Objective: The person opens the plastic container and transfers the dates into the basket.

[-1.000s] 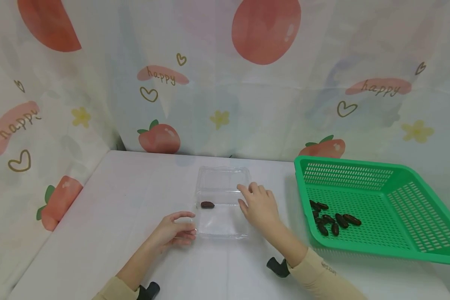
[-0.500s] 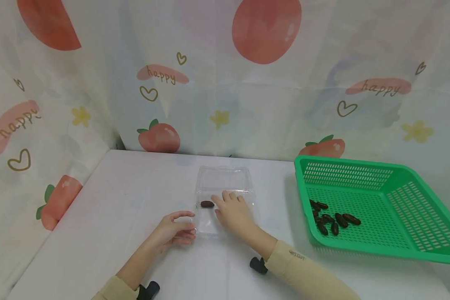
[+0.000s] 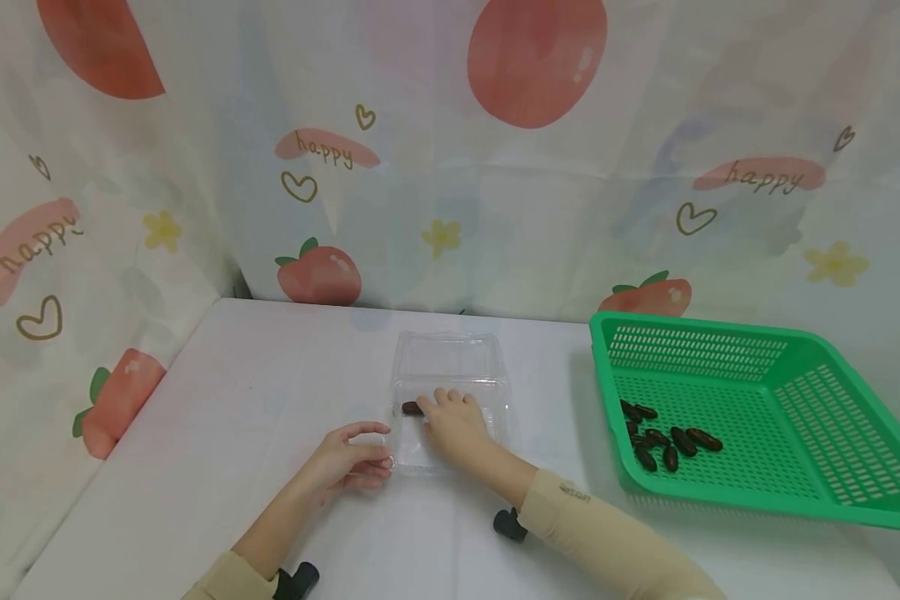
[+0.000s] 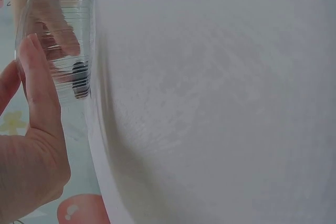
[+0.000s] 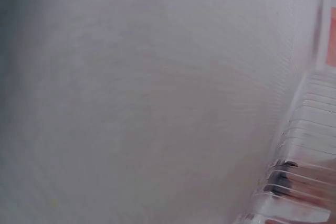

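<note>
A clear plastic clamshell box (image 3: 450, 356) lies on the table, its lid folded back. One dark brown, glossy date (image 3: 409, 408) is inside at the left of the base. My left hand (image 3: 348, 461) holds the box's left side; in the left wrist view that hand's fingers (image 4: 39, 87) are at the rim. My right hand (image 3: 457, 427) is over the base, its fingertips at the date's right end and overlapping it. Through the ribbed wall the date (image 4: 80, 80) shows against the right fingers (image 4: 60, 38). I cannot tell whether the right hand pinches it.
At the right stands a green perforated basket (image 3: 795, 442), with several more dates (image 3: 682, 442) gathered at its left end. A white cloth (image 3: 270, 400) covers the table. A fruit-printed curtain (image 3: 435, 183) hangs behind and along the left.
My right hand has moved left from the box's right edge, across the base to the date, now partly covering it. The left hand has kept its place.
</note>
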The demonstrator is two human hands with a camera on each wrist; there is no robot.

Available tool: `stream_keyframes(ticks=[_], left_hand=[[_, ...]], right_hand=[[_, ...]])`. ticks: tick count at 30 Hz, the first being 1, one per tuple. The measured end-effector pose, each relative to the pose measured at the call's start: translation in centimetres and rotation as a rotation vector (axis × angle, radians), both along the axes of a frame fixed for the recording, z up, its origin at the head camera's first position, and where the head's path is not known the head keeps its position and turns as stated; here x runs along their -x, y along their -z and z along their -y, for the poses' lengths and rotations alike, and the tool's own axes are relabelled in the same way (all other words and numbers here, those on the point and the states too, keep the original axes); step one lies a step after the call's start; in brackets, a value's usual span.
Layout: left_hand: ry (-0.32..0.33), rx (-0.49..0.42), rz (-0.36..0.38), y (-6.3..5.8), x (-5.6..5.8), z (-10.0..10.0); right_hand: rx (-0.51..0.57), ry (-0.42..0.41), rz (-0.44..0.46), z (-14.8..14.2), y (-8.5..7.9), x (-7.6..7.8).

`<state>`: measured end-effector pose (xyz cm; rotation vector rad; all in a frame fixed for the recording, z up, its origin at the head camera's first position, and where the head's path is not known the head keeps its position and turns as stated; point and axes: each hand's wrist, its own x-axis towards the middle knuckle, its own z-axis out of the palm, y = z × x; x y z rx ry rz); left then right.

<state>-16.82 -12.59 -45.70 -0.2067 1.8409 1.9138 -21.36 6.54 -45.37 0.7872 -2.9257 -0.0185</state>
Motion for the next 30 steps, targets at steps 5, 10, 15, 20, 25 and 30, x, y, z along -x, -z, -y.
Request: stream_keyframes(ticks=[5, 10, 15, 20, 25, 30], left_hand=[[-0.006, 0.002, 0.003, 0.0, 0.0, -0.1], [-0.005, 0.001, 0.004, -0.1, 0.0, -0.1], [-0.009, 0.013, 0.004, -0.1, 0.1, -0.2], [-0.008, 0.019, -0.001, 0.0, 0.1, -0.2], [-0.011, 0.018, -0.001, -0.1, 0.0, -0.2], [-0.011, 0.021, 0.0, -0.1, 0.0, -0.3]], right_hand=[[-0.017, 0.001, -0.013, 0.2, 0.3, 0.3], [-0.043, -0.014, -0.065, 0.3, 0.7, 0.4], [-0.079, -0.018, -0.089, 0.3, 0.9, 0.3], [-0.095, -0.021, -0.1, 0.2, 0.9, 0.2], [-0.065, -0.032, -0.135, 0.0, 0.5, 0.1], [-0.019, -0.03, -0.169, -0.5, -0.5, -0.4]])
